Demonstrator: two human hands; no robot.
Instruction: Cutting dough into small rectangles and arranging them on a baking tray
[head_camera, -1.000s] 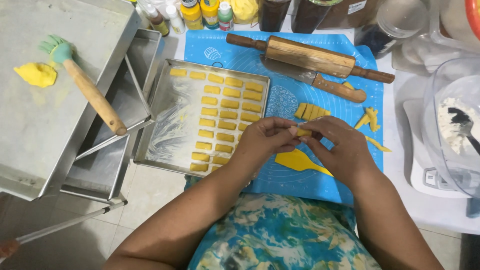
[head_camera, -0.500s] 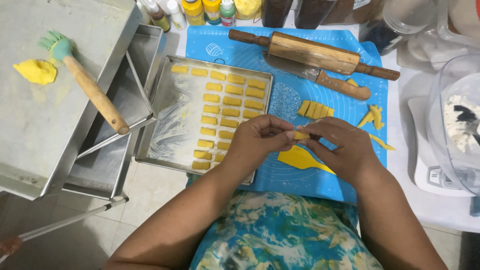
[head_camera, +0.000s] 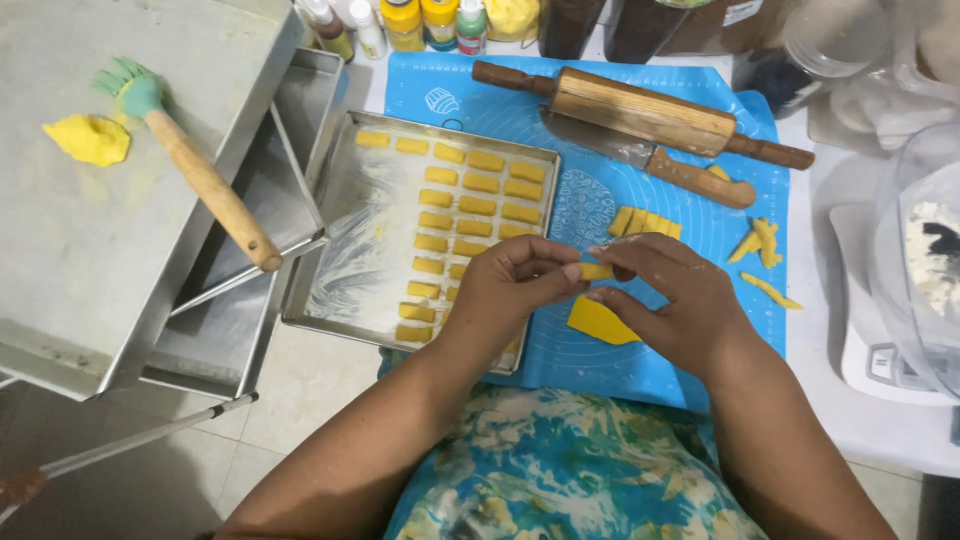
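My left hand (head_camera: 515, 285) and my right hand (head_camera: 668, 298) meet over the blue silicone mat (head_camera: 590, 205) and together pinch a small yellow dough piece (head_camera: 597, 271) between their fingertips. Under my right hand lies a flat yellow dough slab (head_camera: 598, 324). Left of my hands a metal baking tray (head_camera: 340, 260) holds several rows of small yellow dough rectangles (head_camera: 478, 183). A short row of cut dough pieces (head_camera: 645, 222) sits on the mat just beyond my right hand.
A wooden rolling pin (head_camera: 645, 110) and a wooden-handled knife (head_camera: 660, 162) lie at the mat's far side, dough scraps (head_camera: 760, 245) to the right. Stacked metal trays (head_camera: 120, 200) at left carry a pastry brush (head_camera: 195, 165) and a dough lump (head_camera: 88, 138). Bottles (head_camera: 425, 20) stand behind; a clear bowl (head_camera: 925, 250) at right.
Both hands stay together on the small dough piece, shifting slightly as the fingers work it. Nothing else on the table has moved.
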